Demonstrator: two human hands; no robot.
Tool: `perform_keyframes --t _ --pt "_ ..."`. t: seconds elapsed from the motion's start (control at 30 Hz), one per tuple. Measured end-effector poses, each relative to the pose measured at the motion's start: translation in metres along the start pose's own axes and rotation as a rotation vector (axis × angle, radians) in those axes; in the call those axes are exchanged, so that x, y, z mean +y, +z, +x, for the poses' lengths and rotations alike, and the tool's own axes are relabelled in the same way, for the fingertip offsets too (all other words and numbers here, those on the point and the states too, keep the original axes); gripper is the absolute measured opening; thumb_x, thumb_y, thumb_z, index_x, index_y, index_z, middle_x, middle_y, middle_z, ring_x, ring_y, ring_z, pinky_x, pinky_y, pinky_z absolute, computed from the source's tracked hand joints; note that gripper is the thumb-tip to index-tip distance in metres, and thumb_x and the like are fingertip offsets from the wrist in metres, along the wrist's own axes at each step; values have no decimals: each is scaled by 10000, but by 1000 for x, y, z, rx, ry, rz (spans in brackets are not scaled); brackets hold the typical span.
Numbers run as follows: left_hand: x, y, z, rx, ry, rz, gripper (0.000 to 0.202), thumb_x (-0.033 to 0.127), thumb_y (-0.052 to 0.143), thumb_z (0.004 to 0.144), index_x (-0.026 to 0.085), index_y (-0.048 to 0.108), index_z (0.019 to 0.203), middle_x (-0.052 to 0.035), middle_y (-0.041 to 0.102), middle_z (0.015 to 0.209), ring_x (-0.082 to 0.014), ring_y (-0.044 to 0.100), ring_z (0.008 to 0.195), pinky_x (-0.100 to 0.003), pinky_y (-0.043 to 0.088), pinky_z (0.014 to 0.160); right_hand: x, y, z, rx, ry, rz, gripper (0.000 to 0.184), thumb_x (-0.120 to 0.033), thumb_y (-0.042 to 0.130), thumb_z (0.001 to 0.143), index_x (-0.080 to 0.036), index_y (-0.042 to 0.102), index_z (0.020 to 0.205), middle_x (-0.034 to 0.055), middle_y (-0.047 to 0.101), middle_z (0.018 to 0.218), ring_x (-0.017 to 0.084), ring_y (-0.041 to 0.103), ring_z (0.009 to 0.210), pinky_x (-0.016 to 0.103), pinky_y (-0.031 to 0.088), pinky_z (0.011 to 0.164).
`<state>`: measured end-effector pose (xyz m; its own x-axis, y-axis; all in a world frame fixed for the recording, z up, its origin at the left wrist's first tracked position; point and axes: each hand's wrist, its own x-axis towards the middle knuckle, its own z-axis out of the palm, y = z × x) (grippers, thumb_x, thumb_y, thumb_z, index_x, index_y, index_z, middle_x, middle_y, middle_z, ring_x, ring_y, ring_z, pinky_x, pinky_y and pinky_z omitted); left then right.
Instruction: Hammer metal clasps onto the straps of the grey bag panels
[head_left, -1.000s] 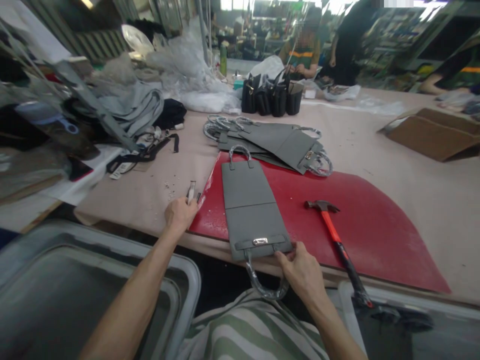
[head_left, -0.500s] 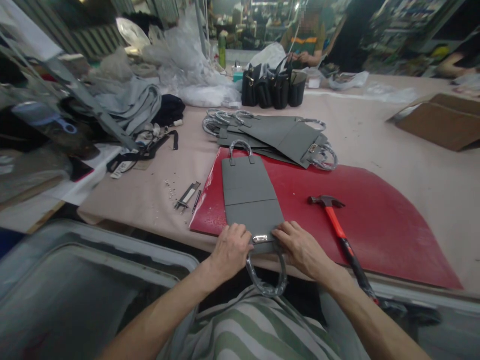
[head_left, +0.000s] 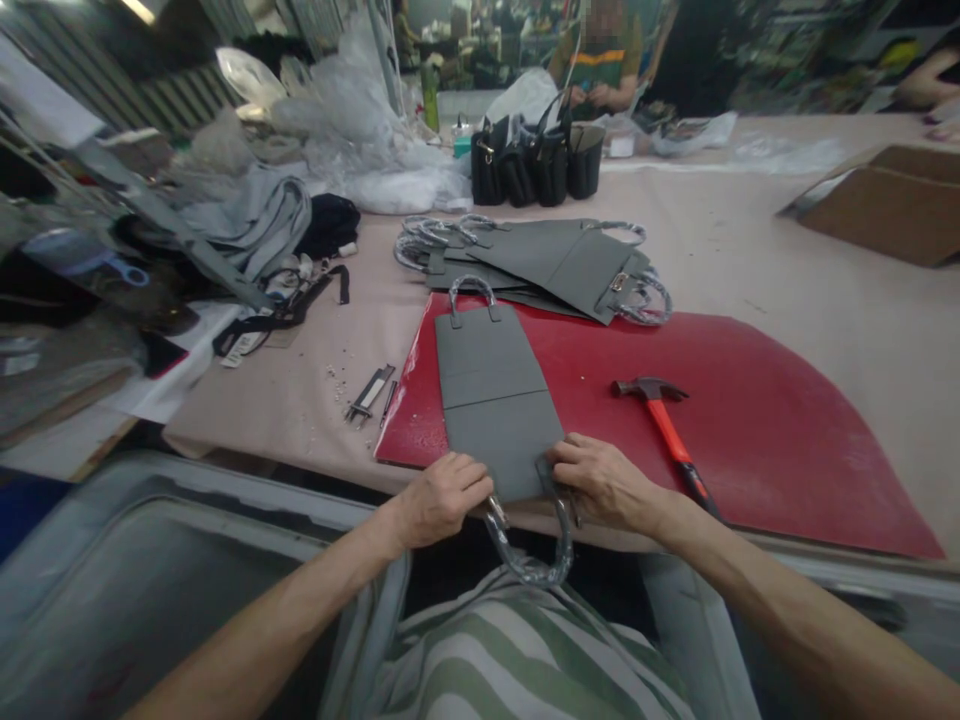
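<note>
A flat grey bag panel (head_left: 491,395) with a wrapped handle at each end lies lengthwise on a red mat (head_left: 750,420). My left hand (head_left: 442,497) is closed on the panel's near left corner, by the near handle (head_left: 529,545) that hangs over the table edge. My right hand (head_left: 600,482) grips the near right corner, fingers curled over the edge. The metal clasp seen earlier is now hidden under my hands.
A hammer (head_left: 667,425) with an orange handle lies on the mat to the right. Small metal strips (head_left: 369,392) lie left of the mat. A stack of grey panels (head_left: 555,265) and black bags (head_left: 529,170) sit farther back. A cardboard box (head_left: 881,205) is at right; a person sits across the table.
My left hand left the metal strips beside the mat and came to the panel's near left corner. Both hands now grip the near end, covering the clasp.
</note>
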<state>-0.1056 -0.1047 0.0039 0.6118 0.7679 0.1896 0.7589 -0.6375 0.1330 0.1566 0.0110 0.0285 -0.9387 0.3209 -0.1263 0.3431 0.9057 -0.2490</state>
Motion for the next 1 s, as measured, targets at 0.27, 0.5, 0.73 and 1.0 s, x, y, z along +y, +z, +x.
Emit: perform_keyframes --t 0.27,0.5,0.73,1.0 --pt "1 26 -28 255 46 -130 322 80 491 905 138 593 1206 -149 648 1202 -255 561 1212 -473 447 1107 -5 14 -15 149 -11 72 276 -162 406 957 -173 677 1011 120 625 1142 215 494 908 382 434 872" --pt "13 37 -29 302 -65 -30 358 74 503 895 148 572 1239 -177 598 1332 -303 444 1394 -555 432 1133 -8 38 -30 356 43 133 383 -106 443 907 -185 612 1241 135 532 1349 260 434 1274 482 399 1093" --pt "10 32 -24 259 9 34 364 11 439 854 84 610 1166 -220 600 1315 -329 416 1412 -542 469 1108 3 50 -20 607 -148 35 275 -139 435 951 -167 659 1107 134 650 1157 243 568 1098 436 536 944" --pt "12 40 -17 475 56 205 345 50 467 877 195 681 1105 -88 707 1187 -234 632 1198 -339 604 954 1 41 -23 451 -68 72 152 -267 488 970 -208 628 965 78 657 1077 197 575 955 349 516 879"
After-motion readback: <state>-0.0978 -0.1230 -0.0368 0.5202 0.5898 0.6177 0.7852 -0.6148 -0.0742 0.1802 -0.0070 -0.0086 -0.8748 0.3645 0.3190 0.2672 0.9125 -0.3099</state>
